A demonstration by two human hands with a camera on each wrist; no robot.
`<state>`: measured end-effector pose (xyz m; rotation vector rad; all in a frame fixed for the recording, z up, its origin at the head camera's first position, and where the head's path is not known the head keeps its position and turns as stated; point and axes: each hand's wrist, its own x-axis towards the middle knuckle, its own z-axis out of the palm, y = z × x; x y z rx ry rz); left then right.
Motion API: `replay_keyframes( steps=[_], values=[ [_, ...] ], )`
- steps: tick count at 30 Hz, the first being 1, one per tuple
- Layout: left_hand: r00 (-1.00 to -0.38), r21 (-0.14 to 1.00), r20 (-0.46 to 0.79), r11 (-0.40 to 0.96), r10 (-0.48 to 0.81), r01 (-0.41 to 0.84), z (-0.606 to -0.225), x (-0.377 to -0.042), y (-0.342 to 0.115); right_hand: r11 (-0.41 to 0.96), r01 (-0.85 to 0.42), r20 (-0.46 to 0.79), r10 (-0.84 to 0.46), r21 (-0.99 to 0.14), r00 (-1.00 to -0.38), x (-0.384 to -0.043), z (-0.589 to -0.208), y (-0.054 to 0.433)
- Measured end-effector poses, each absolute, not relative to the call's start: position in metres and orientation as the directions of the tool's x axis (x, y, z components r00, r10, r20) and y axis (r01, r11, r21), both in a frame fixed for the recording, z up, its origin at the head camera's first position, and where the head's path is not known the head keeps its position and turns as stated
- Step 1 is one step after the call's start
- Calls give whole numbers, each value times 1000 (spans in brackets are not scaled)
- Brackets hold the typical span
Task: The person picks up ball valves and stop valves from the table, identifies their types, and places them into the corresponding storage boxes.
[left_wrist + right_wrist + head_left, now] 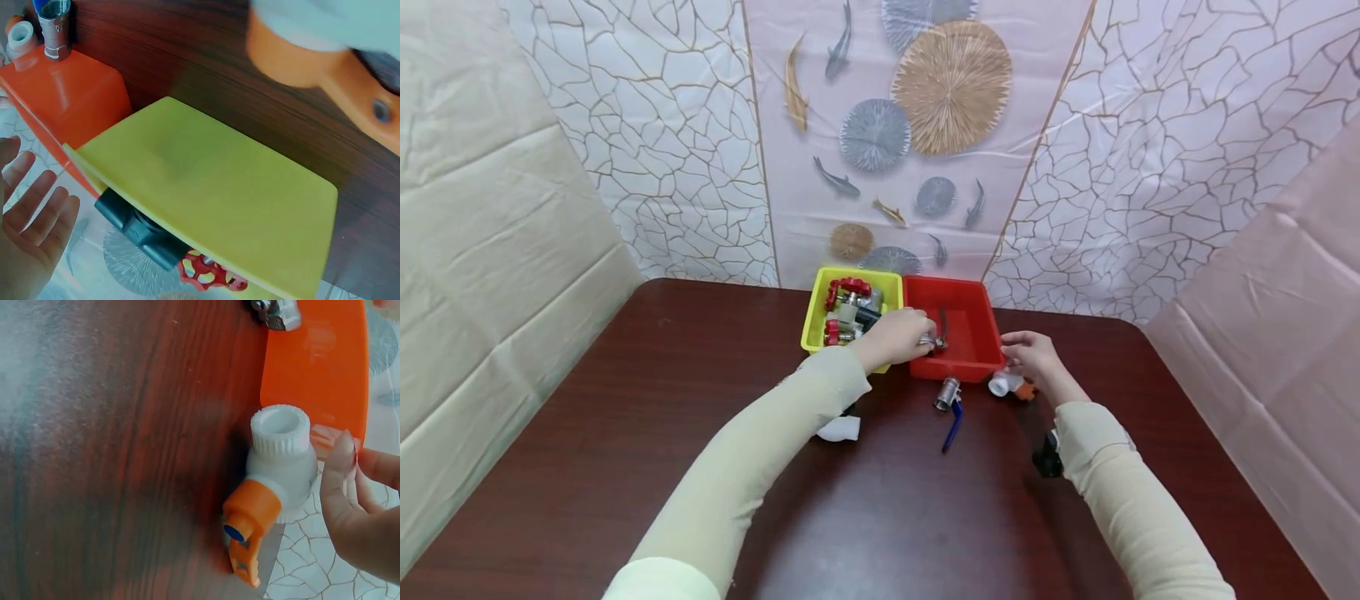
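My left hand (893, 335) reaches over the inner rim of the red bin (957, 369). Its fingers are loosely extended in the left wrist view, and nothing shows in the palm. Right by those fingertips, inside the bin, is a metal valve with a lever (943, 325), partly hidden by the hand. With thumb and fingers, my right hand (365, 509) pinches the red bin's right rim. Just below that hand, a white plastic ball valve (284, 465) with an orange handle rests on the table.
A yellow bin (812, 321) adjoins the red one and holds several valves with red handwheels and a black fitting (140, 228). A metal ball valve (948, 393) with a blue lever lies in front. A white elbow (840, 429) sits nearer, partly behind the left sleeve.
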<state>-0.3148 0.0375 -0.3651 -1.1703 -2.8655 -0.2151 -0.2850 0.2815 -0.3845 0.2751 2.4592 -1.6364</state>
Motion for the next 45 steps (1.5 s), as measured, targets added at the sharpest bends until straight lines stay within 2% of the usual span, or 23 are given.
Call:
replay_keyframes(
  steps=[5, 9, 21, 33, 36, 41, 45],
  values=[
    [-676, 129, 153, 664, 721, 737, -362, -305, 18, 565, 104, -67, 87, -818, -994, -280, -388, 277],
    [-692, 192, 156, 666, 705, 721, -360, -296, 3, 653, 39, 27, 90, -757, -996, -278, -390, 275],
    [-704, 276, 237, 648, 670, 710, -369, -284, -35, 605, 46, 16, 97, -795, -995, -267, -392, 271],
    [-724, 358, 329, 629, 607, 690, -377, -257, -77, 662, -39, 151, 112, -749, -982, -261, -398, 270],
    [-699, 345, 381, 608, 605, 715, -382, -251, -90, 662, -28, 150, 128, -749, -980, -256, -395, 267],
    [-612, 281, 514, 557, 600, 782, -386, -244, -110, 668, -39, 194, 159, -743, -968, -249, -391, 256],
    [-616, 285, 560, 569, 554, 772, -386, -240, -124, 668, -108, 278, 153, -736, -948, -245, -390, 244]
  ],
)
